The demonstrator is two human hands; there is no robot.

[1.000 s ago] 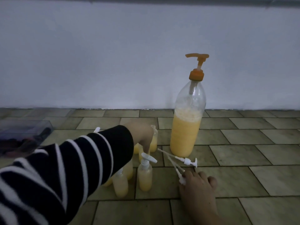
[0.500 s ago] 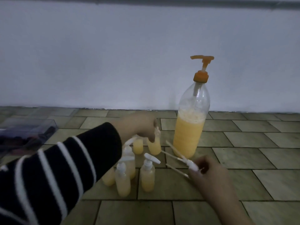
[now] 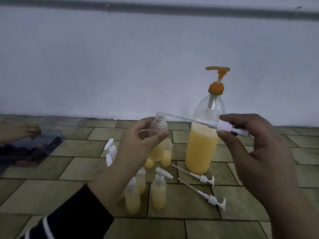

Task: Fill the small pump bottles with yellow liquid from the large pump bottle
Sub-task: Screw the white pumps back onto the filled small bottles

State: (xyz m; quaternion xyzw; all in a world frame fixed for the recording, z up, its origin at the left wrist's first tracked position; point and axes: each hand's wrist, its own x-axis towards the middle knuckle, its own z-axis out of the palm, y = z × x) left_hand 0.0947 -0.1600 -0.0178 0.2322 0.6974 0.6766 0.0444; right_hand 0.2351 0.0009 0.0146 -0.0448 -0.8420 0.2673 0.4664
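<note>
One large pump bottle (image 3: pixel 202 145). Three loose white pump heads (image 3: pixel 205 179): one held, two on the floor. One uncapped small bottle (image 3: pixel 158 125) held. Several small filled bottles (image 3: pixel 159 192), partly hidden, exact count unclear.

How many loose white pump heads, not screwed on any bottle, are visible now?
3. One pump head is pinched in the right hand, its tube tip at the open bottle in the left hand. Two lie on the tiled floor: and. Others may be hidden.
</note>
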